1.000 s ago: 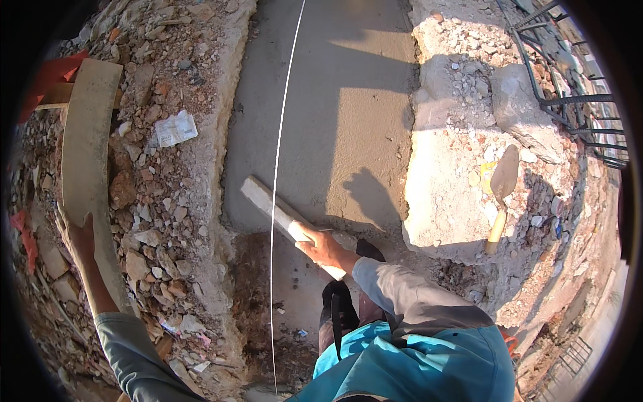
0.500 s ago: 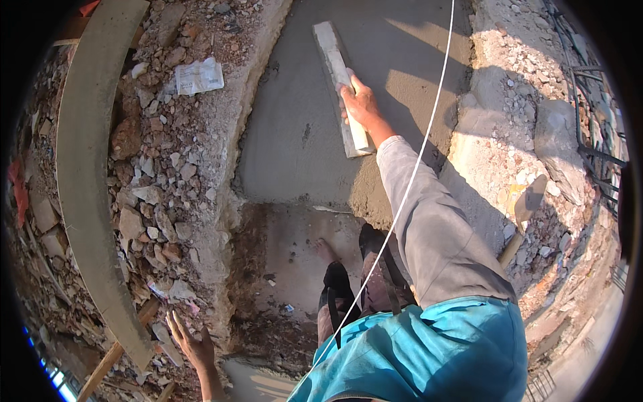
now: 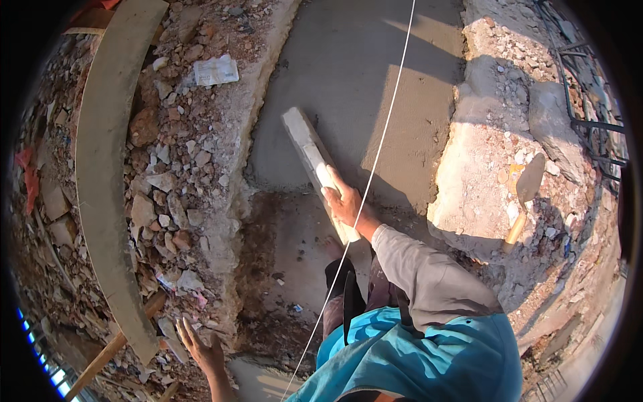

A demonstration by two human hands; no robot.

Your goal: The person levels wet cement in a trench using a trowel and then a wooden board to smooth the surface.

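Straightedge, a long pale bar caked with cement, had come back toward the person since half a second earlier, when it lay farther out on the wet screed; the right hand had drawn it near again, which I judged to be one more levelling pass over the grey surface. It lay flat on the screed, its long axis running from the near end under the right hand up and to the left, the far end pointing toward the rubble bank. The right hand was closed over the bar's near end, fingers wrapped on top. The left hand was spread wide, fingers splayed, pressing on the rubble beside a wooden plank. A taut white string crossed over the screed, and a trowel rested on broken concrete at the right.
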